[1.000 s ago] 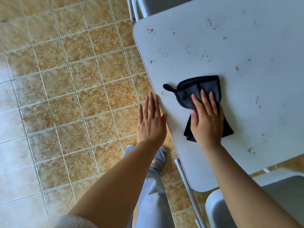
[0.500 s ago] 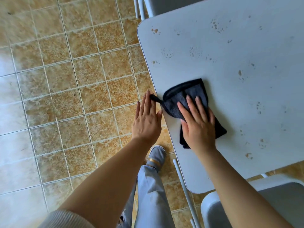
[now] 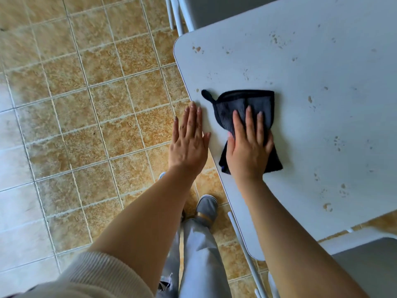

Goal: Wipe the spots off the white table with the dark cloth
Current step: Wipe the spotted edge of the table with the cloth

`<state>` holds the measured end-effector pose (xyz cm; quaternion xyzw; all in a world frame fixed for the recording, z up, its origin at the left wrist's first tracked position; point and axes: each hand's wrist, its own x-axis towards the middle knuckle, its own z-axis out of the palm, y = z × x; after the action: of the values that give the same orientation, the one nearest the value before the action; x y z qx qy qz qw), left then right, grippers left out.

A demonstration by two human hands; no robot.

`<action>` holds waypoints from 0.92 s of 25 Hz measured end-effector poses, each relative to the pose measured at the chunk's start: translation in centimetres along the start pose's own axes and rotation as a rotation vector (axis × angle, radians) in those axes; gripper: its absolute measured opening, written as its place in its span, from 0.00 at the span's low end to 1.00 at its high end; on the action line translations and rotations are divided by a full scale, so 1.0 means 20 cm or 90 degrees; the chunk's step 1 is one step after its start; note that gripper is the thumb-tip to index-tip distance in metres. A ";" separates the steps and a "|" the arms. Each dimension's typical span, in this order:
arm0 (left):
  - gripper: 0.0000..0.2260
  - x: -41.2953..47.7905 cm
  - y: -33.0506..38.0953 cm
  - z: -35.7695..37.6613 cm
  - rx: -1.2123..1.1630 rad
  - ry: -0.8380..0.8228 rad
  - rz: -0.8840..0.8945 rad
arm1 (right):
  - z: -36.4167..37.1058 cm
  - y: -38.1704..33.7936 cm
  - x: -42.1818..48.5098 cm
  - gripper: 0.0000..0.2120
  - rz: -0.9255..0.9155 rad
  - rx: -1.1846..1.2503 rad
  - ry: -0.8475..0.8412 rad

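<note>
The white table fills the right of the view, and several small brown spots speckle its top. A dark cloth with a small hanging loop lies flat near the table's left edge. My right hand presses down on the cloth with straight, spread fingers and covers its near part. My left hand lies flat with straight fingers at the table's left edge, partly over the floor, a little left of the cloth.
Brown floor tiles stretch to the left. A grey chair stands at the table's far end, another chair at the near right. My trouser legs and a grey shoe are below the table edge.
My right hand has slid the cloth back to the right, away from the table's left edge, after sweeping it left. My left hand stayed flat at the edge.
</note>
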<state>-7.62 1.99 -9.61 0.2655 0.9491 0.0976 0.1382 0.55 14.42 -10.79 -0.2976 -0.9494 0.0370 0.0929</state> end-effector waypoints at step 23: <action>0.28 0.11 -0.09 -0.02 -0.033 0.000 0.012 | 0.08 -0.02 0.38 0.19 0.037 -0.006 0.015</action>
<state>-10.29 1.61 -10.15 0.2710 0.9437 0.1232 0.1440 -6.17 18.47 -11.11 -0.3262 -0.9393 0.0316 0.1018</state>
